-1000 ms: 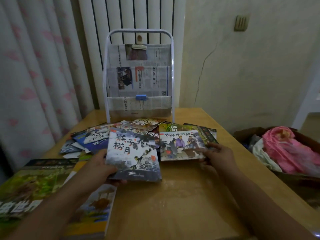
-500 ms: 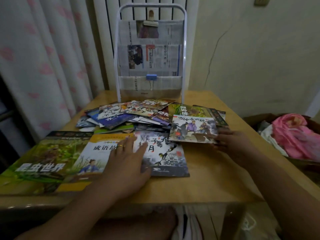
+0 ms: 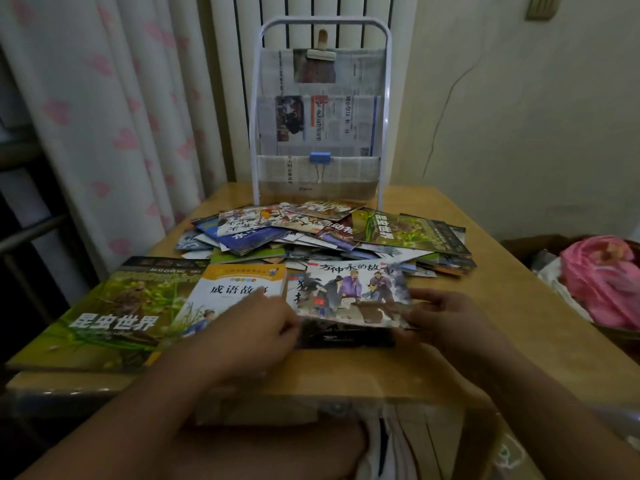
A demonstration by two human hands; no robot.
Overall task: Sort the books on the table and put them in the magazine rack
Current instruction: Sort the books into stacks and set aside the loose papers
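Mostly flat, glossy books (image 3: 325, 237)

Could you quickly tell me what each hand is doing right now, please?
Left hand: pinches the left edge of the small picture book.
Right hand: grips the same book's right edge.

Table (image 3: 433, 362): smooth wood, slight sheen.
Books (image 3: 311, 233): glossy paper covers.
Rack frame (image 3: 257, 109), twelve o'clock: white-coated metal.
Rack pockets (image 3: 346, 168): matt newspaper.
Curtain (image 3: 104, 116), nine o'clock: soft matt cloth.
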